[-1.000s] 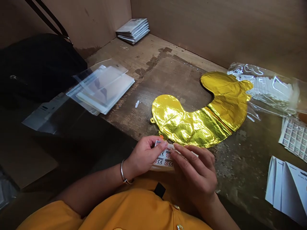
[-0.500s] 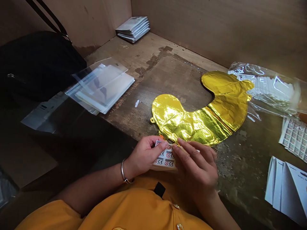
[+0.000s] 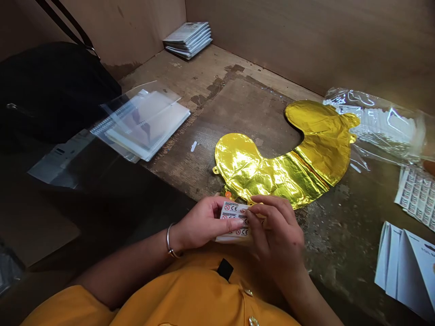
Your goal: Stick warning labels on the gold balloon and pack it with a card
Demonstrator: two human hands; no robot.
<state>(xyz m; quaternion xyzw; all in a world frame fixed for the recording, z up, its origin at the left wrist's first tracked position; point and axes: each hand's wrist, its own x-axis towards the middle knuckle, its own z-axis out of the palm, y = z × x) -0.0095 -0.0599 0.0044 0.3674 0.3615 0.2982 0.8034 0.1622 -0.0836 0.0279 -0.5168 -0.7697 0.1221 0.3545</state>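
Worn tbl [image 3: 238, 108]; curled hands [image 3: 200, 222] at sticker sht [image 3: 233, 208]

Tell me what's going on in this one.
A person holds a sheet of CE-marked stickers in the left hand, while the fingers of the right hand pinch at its top edge. Just beyond lies a flat, curved gold foil balloon, a small orange dot near its closest end.

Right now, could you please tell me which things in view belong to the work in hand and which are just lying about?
In hand, seemingly:
CE label sheet, in left hand
gold foil balloon, just beyond

Lying about, seemingly:
black bag
clear plastic sleeves
white stack at back
loose label sheets
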